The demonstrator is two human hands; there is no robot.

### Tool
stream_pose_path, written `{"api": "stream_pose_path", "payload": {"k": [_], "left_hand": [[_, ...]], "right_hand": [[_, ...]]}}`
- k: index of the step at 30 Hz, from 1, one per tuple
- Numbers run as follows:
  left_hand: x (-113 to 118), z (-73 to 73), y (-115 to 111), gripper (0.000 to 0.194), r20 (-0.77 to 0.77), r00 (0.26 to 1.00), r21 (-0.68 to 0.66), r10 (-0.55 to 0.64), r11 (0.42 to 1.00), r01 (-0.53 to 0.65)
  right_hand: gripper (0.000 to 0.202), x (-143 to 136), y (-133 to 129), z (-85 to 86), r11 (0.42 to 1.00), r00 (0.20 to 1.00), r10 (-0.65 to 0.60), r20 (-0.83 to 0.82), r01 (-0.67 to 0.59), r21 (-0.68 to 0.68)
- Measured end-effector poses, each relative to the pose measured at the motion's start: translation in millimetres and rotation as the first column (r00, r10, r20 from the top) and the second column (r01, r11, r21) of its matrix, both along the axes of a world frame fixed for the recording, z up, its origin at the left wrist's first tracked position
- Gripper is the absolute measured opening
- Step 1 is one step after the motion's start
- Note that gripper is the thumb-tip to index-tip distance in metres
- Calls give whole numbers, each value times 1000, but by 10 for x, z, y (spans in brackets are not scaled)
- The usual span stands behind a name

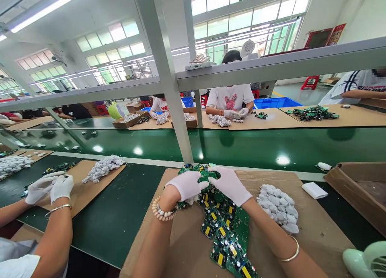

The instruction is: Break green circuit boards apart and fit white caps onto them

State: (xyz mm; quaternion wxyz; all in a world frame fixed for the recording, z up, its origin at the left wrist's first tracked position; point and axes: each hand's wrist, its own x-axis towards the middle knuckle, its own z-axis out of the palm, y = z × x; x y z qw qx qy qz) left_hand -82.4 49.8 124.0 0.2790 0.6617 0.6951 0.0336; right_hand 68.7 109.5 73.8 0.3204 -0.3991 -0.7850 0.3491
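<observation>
My left hand [187,185] and my right hand [231,185], both in white gloves, meet over the far part of a cardboard sheet [187,246]. Between their closed fingers is a green circuit board [208,176], gripped from both sides and partly covered. Beneath and nearer to me spreads a long heap of circuit boards [221,231] with yellow parts on them. Some small white pieces [193,199] show just under my left hand. To the right of my right forearm lies a pile of white rounded pieces [277,205].
A co-worker's gloved hands [50,187] work at the left beside another white pile [104,168]. A metal post [177,121] rises ahead, before a green conveyor belt [241,147]. On the right are a cardboard box [358,177], a folded white item [315,190] and a pale green fan [366,260].
</observation>
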Motion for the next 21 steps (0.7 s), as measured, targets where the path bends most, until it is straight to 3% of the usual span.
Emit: {"api": "stream_pose_path", "payload": {"k": [3, 5, 8, 10, 12, 16, 21], "left_hand": [[-28, 43, -14, 35, -9, 999, 59, 31, 998, -31], [-76, 52, -2, 44, -1, 1000, 145, 20, 989, -19], [-138, 29, 49, 57, 134, 989, 181, -66, 983, 41], [-155, 3, 86, 60, 234, 966, 157, -112, 985, 76], [-161, -13, 108, 59, 291, 945, 156, -150, 982, 108], [-187, 3, 97, 62, 362, 914, 153, -180, 979, 133], [-207, -13, 90, 62, 398, 911, 138, -106, 989, 55]], "right_hand": [[29, 2, 47, -44, 993, 994, -7, -107, -5, -114], [31, -5, 45, -46, 947, 971, 10, -238, -85, -308], [39, -25, 8, -25, 742, 882, 43, -469, -342, -576], [42, -32, -20, -5, 624, 826, 52, -562, -466, -627], [42, -31, -37, 11, 562, 800, 81, -594, -529, -636], [44, -23, -42, 31, 495, 801, 117, -588, -560, -664], [47, -34, -65, 47, 472, 791, 65, -609, -562, -679]]}}
